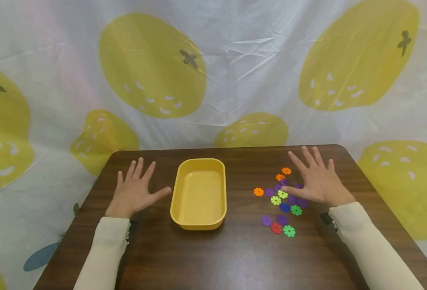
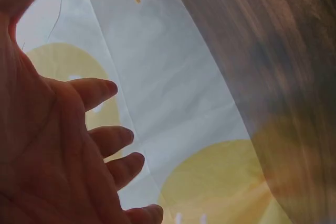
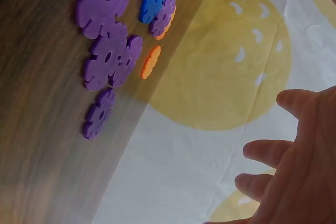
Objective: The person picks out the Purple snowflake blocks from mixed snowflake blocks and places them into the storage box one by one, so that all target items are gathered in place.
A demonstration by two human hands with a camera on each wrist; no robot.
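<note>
My left hand (image 1: 135,193), palm down with fingers spread, hovers left of a yellow plastic tub (image 1: 199,225); its thumb points toward the tub's rim. Nothing is in that hand (image 2: 58,140), as the left wrist view shows. On the right, my right hand (image 1: 318,181) is spread wide over the edge of a scatter of notched plastic discs, holding nothing. The thumb overlaps some discs in the head view. Among them are an orange disc (image 1: 258,192), a red disc (image 1: 276,228), a blue disc (image 1: 285,207), a green disc (image 1: 296,210) and several purple discs (image 3: 105,56).
Both hands and the tub are over a dark wood-grain table (image 1: 213,257) with rounded far corners. Behind it hangs a white cloth (image 1: 213,80) printed with large yellow lemons. Pale long sleeves cover both arms, with a dark strap at each wrist.
</note>
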